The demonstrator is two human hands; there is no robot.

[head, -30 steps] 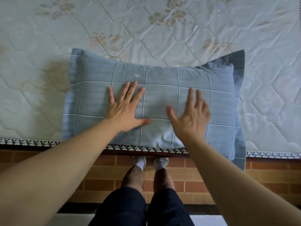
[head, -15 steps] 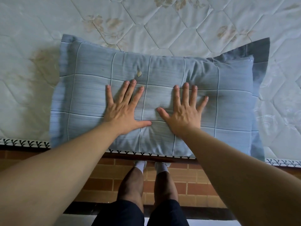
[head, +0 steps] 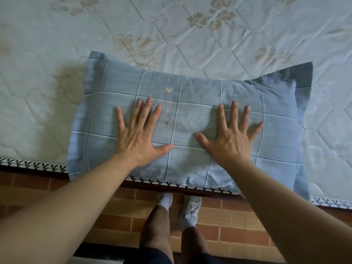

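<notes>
**Both palms flat on the pillow**

Blue checked pillow (head: 190, 130) lies at the near edge of the quilted mattress (head: 247, 35), long axis running left to right, crosswise to the fingers. Left hand (head: 140, 137) and right hand (head: 231, 141) rest on top, fingers straight and spread wide, gripping nothing. Pillow ends extend outward past each little finger, the right end closer to its hand. A small heart mark (head: 169, 90) sits just beyond the left fingertips (head: 149, 100). Likely next: smoothing outward along the long axis.
</notes>
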